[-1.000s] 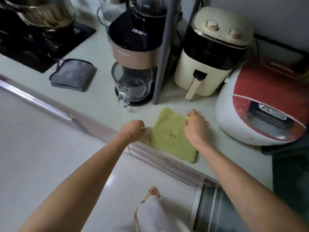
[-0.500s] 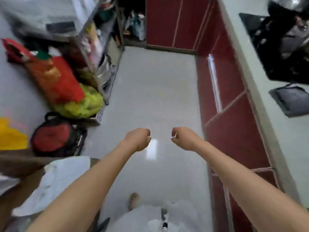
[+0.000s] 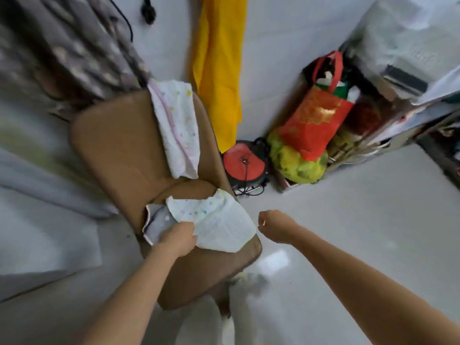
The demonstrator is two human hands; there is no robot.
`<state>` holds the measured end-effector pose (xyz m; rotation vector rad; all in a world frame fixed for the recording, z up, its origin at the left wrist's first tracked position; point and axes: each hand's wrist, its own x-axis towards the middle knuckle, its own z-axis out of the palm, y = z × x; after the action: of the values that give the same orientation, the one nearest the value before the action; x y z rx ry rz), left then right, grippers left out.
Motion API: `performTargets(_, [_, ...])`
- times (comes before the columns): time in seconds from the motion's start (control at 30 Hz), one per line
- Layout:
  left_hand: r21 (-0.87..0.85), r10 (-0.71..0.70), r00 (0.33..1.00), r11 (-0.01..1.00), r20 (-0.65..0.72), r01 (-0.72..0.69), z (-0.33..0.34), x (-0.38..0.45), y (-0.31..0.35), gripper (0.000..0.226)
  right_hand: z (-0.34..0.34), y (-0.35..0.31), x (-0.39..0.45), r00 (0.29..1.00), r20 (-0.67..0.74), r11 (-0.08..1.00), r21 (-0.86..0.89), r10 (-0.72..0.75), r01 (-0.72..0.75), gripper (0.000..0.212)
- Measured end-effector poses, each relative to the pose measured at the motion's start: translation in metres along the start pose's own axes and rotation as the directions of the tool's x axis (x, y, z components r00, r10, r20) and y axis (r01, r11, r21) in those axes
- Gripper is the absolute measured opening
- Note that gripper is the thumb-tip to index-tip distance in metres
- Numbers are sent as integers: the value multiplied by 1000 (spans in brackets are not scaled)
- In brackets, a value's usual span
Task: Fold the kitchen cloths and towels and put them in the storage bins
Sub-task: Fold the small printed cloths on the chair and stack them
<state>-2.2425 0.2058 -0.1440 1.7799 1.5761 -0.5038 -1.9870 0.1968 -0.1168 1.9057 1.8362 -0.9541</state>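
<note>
head view: the left hand (image 3: 179, 236) grips the white speckled terry towel (image 3: 219, 227) lying on the brown padded chair seat (image 3: 199, 272); the right hand (image 3: 273, 226) hovers fisted, empty, just beside. lifted one-handed, the towel could slide to the floor.

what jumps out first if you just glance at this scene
The brown chair in the middle, with one white speckled towel draped over its back and another on its seat, where the left hand reaches. Next, the bright yellow cloth hanging behind and the red bag right.
</note>
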Motion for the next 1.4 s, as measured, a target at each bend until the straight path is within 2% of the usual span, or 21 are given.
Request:
performTargets(0.13, [-121, -207, 977, 972, -52, 200, -4, -11, -51, 32, -12, -42, 72, 983, 104, 975, -154, -149, 164, 29])
performTargets(0.23, [-204, -307, 951, 935, -50, 291, 3, -4, -76, 31, -7, -67, 116, 968, 128, 940, -241, -217, 243, 24])
performTargets(0.43, [-311, -330, 944, 895, 18, 318, 42, 42, -100, 42, 36, -98, 175, 930, 141, 859, -356, -340, 368, 22])
performTargets(0.53, [-431, -338, 940, 842, 48, 325, 63, 75, -113, 42, 64, -112, 206, 876, 144, 747, -470, -461, 471, 24])
performTargets(0.67, [-516, -366, 930, 792, 24, 325, 91, 116, -135, 43, 110, -127, 256, 743, 208, 533, -578, -637, 619, 42])
performTargets(0.73, [-535, -370, 929, 783, 7, 316, 106, 128, -142, 43, 133, -127, 274, 722, 267, 459, -621, -638, 635, 52])
performTargets(0.8, [-557, -374, 927, 770, 3, 312, 119, 132, -146, 44, 153, -122, 287, 732, 287, 426, -660, -618, 618, 57])
performTargets(0.93, [-650, -371, 926, 686, 74, 327, 133, 127, -151, 50, 160, -117, 296, 747, 135, 514, -646, -651, 564, 36])
performTargets(1.0, [-696, -363, 926, 639, 102, 327, 129, 124, -149, 52, 148, -113, 295, 723, 55, 544, -620, -689, 566, 33])
performTargets(1.07, [-707, -358, 930, 635, 88, 311, 117, 121, -147, 50, 137, -110, 288, 697, 62, 516, -626, -714, 584, 34])
performTargets(1.13, [-715, -351, 934, 635, 72, 294, 105, 119, -144, 50, 134, -102, 288, 676, 149, 452, -639, -722, 623, 45])
performTargets(1.2, [-702, -347, 937, 658, 40, 274, 97, 120, -141, 50, 135, -97, 291, 678, 204, 409, -663, -707, 627, 57])
performTargets(1.23, [-692, -349, 937, 670, 26, 268, 96, 121, -140, 49, 137, -95, 294, 692, 194, 412, -681, -695, 605, 54])
performTargets(1.33, [-687, -350, 936, 674, 30, 273, 102, 124, -141, 50, 132, -97, 298, 773, 138, 560, -613, -619, 558, 35])
performTargets(1.4, [-719, -353, 934, 636, 53, 281, 107, 120, -141, 56, 122, -103, 291, 843, 120, 771, -353, -525, 530, 14])
